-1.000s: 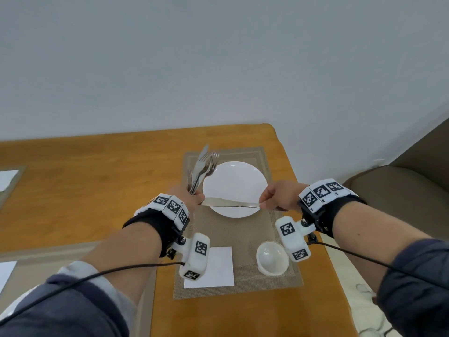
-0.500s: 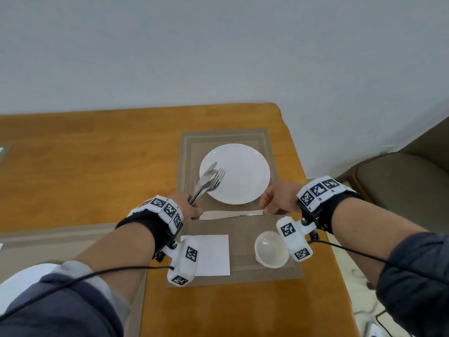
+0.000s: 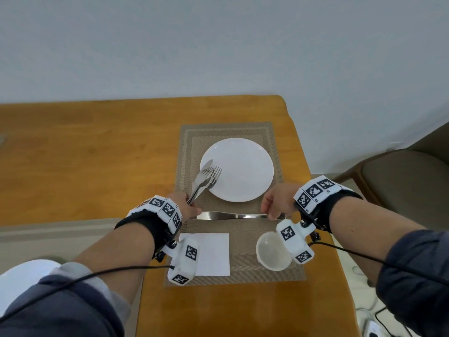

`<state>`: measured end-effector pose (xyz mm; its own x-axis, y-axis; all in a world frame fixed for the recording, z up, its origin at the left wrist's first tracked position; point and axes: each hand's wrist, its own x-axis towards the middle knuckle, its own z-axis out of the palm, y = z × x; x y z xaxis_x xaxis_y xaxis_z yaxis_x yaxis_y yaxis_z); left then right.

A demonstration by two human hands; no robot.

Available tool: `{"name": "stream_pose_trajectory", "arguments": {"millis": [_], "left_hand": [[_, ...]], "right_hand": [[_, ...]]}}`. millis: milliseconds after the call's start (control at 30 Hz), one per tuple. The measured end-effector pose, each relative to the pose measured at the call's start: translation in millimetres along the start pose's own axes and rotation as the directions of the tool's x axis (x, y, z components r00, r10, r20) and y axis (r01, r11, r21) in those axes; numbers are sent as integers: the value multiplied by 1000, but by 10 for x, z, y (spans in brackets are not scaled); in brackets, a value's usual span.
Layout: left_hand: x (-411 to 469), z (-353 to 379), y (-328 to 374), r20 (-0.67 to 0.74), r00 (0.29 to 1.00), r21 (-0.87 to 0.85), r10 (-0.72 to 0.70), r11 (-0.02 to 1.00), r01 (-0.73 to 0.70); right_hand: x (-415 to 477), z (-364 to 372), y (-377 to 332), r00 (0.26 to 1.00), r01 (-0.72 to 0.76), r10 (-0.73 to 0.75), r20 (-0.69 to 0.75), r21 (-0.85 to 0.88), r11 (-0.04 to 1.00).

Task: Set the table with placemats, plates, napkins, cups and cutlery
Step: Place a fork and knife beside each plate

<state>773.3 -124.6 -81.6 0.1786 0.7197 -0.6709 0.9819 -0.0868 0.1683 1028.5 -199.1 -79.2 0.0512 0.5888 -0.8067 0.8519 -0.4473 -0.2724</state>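
Hands setting cutlery on a placemat (image 3: 245, 229), centre frame.
Left hand (image 3: 184, 205) clutches a cutlery bundle (image 3: 204, 181) overlapping the plate (image 3: 243, 171); right hand (image 3: 279, 203) pinches a knife (image 3: 228, 216).

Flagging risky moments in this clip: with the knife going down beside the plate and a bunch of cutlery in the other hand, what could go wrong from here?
1. The left hand grips a loose bundle of forks fanned over the white plate; one could slip out and clatter onto it.
2. The right hand pinches the table knife only at its handle end, so it may land crooked on the placemat.
3. The right wrist's marker block hangs at the paper cup and might tip it.
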Motion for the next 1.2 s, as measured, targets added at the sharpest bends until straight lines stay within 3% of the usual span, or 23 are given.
{"name": "stream_pose_trajectory", "arguments": {"millis": [633,967,1133,1200], "left_hand": [[-132,47,-92,-33,998,17,-50,999,50],[-275,206,-144,-22,999,78,-33,996,35],[-219,120,-287,-1,1000,-54,-26,998,26],[-203,69,-330,-57,997,-121,-45,992,38]], "right_hand": [[-109,95,-98,998,5,-19,-60,-216,976],[-198,311,-91,999,2,-13,-48,-231,973],[-264,205,-94,991,-85,81,-104,-34,996],[-228,170,-55,976,-139,175,-126,252,958]]}}
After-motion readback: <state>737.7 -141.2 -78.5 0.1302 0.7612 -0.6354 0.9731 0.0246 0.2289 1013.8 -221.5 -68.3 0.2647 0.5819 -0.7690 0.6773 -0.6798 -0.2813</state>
